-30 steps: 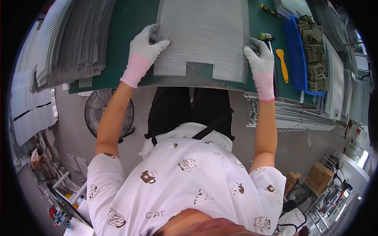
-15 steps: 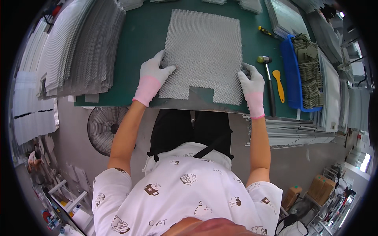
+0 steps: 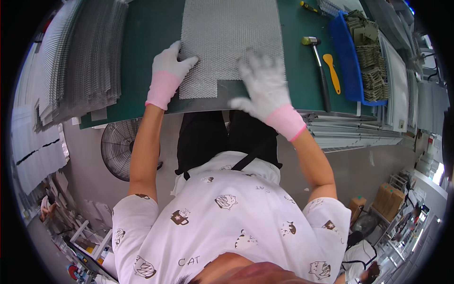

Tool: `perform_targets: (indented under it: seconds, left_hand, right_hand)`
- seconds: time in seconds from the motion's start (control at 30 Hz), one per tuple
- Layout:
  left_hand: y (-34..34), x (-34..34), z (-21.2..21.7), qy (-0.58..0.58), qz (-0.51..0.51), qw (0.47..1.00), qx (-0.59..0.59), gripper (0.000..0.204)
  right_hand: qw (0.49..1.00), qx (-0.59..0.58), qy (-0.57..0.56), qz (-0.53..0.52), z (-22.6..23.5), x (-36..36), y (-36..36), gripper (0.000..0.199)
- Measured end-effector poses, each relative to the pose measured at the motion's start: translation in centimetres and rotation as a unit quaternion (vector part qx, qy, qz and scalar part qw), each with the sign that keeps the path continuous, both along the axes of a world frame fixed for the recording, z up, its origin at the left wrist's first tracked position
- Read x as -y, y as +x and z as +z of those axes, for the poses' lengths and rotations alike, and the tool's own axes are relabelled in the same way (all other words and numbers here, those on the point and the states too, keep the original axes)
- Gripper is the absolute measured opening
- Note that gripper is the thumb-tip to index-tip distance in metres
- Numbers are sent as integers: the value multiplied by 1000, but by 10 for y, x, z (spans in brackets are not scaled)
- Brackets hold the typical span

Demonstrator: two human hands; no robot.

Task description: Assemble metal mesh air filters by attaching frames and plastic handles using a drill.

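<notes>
A silvery expanded-metal mesh sheet (image 3: 227,42) with a rectangular notch in its near edge lies on the green table. My left hand (image 3: 168,71), in a white glove with a pink cuff, rests at the sheet's left edge. Its thumb and forefinger are spread apart, the thumb touching the mesh; the other fingers are mostly hidden. My right hand (image 3: 265,85), gloved the same way, is over the sheet's near right corner beside the notch. Its fingers are spread and somewhat blurred, with nothing held. Whether its palm touches the mesh I cannot tell.
Tall stacks of mesh sheets (image 3: 90,52) stand at the left. To the right lie a mallet (image 3: 319,66), a yellow scraper (image 3: 332,73) and a yellow-black screwdriver (image 3: 308,6). Beyond them is a blue bin (image 3: 347,61) of metal pieces (image 3: 371,57). A fan (image 3: 120,149) stands below the table.
My right hand has left the sheet's right edge and moved left over its near corner, fingers spreading. My left hand stays at the left edge. The whole view has shifted, with the table higher in it.
</notes>
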State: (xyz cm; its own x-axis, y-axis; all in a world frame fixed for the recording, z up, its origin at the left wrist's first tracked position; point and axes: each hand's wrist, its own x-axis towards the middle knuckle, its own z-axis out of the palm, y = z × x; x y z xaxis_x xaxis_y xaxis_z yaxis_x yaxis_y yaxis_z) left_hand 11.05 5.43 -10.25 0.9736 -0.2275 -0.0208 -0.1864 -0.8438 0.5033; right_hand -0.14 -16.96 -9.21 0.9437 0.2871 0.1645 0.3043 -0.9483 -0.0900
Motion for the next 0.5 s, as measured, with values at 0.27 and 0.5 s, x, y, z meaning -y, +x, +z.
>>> perform_targets:
  seconds: [0.27,0.5]
  left_hand:
    - [-27,36,22,230,-104,919,304,72]
    - [-29,37,0,205,-355,892,188,66]
  right_hand:
    - [991,-112,70,30,-11,-1,-5,86]
    - [990,-89,96,54,-17,5,-12,89]
